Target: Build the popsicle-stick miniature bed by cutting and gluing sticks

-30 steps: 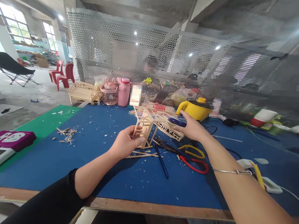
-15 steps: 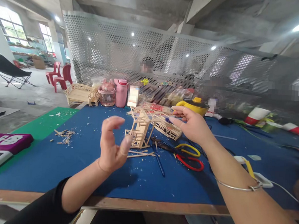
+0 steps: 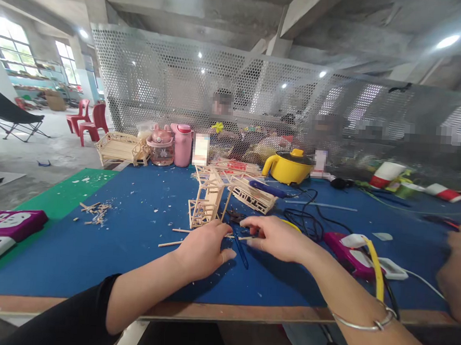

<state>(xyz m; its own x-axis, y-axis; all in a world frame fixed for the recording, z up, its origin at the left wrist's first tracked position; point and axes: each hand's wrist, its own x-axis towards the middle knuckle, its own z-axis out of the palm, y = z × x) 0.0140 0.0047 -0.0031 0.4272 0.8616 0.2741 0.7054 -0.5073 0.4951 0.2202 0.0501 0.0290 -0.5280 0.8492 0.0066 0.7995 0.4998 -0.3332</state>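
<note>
Thin wooden sticks (image 3: 211, 235) lie loose on the blue mat (image 3: 132, 250); your right hand (image 3: 277, 239) pinches one, while your left hand (image 3: 204, 251) rests flat, fingers together, beside them.

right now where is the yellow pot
In the head view the yellow pot stands at the far side of the blue table, right of centre, just beyond the wooden stick frame and right of the pink bottle.

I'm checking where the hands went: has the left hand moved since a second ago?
Yes. The left hand has let go of the wooden stick frame and come down onto the blue mat, nearer the table's front edge, beside loose sticks.
</note>
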